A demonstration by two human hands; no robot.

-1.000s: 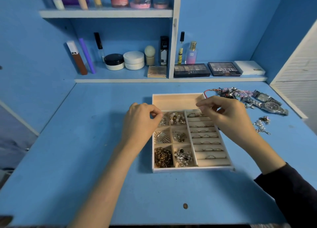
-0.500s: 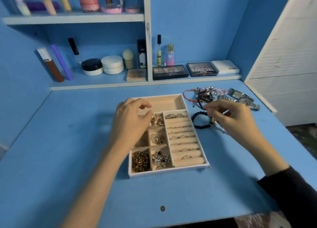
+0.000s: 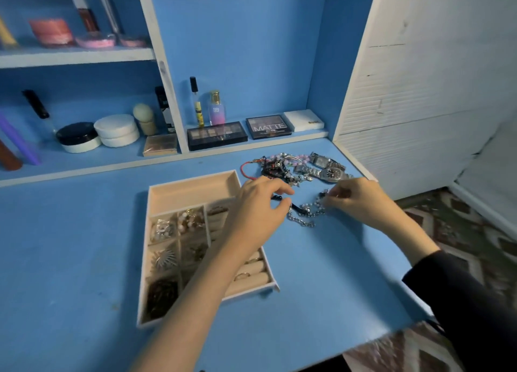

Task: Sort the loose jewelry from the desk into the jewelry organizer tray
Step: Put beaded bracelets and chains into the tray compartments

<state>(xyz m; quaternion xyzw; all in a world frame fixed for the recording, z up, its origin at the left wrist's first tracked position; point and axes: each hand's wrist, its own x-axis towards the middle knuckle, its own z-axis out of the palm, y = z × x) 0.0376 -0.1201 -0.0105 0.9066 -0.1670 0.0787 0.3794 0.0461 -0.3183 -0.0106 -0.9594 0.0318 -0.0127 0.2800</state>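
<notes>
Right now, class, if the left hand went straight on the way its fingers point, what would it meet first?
The tangle of black beads and silver chain on the desk, right at the fingertips of the left hand; they may already touch it. Beyond it lies the right hand.

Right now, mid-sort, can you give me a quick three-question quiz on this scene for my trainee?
1. True or false: the watches already lie in the long back compartment of the tray.
2. What do the left hand and right hand pinch between them? A) a ring B) a tangle of black beads and silver chain C) an eyeshadow palette
3. Fill in: the loose jewelry pile lies on the desk to the tray's ____ side.
Key: 1 false, they lie on the desk and that compartment looks empty; 2 B; 3 right.
</notes>
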